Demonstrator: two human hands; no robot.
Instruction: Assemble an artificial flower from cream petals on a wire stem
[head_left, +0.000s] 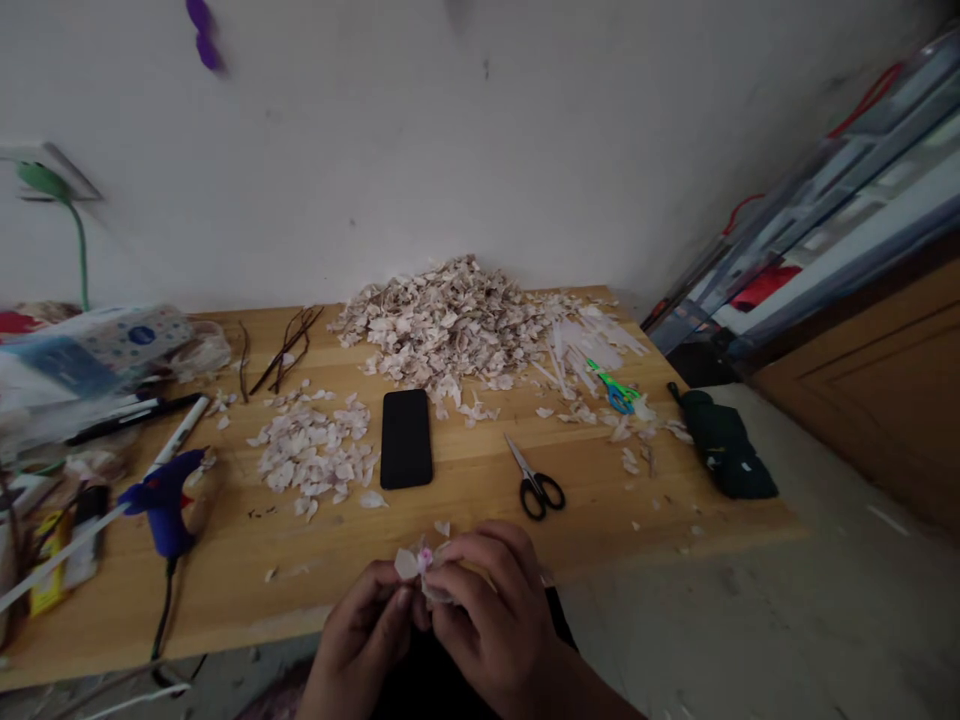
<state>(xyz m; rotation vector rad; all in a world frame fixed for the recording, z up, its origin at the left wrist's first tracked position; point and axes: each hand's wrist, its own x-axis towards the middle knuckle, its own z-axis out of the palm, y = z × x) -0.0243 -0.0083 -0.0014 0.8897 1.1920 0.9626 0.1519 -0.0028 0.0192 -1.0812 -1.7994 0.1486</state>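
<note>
Between my two hands, at the table's front edge, is a small handmade flower (424,560) with pale petals and a pink centre. My left hand (371,615) pinches it from below, thumb and forefinger together. The fingers of my right hand (499,600) are curled round its right side and cover part of its petals. A loose petal (442,527) lies on the table just beyond the flower. Farther off are black-handled scissors (536,485), lying with blades spread a little, and a black phone (406,440).
A large heap of pale petals (457,320) stands against the wall, with a smaller petal pile (319,445) at left. Blue-green scissors (613,388) lie near translucent strips (592,335). A blue glue gun (169,505) with its cord, dark twigs (289,350) and a dark green pouch (724,445) are also there.
</note>
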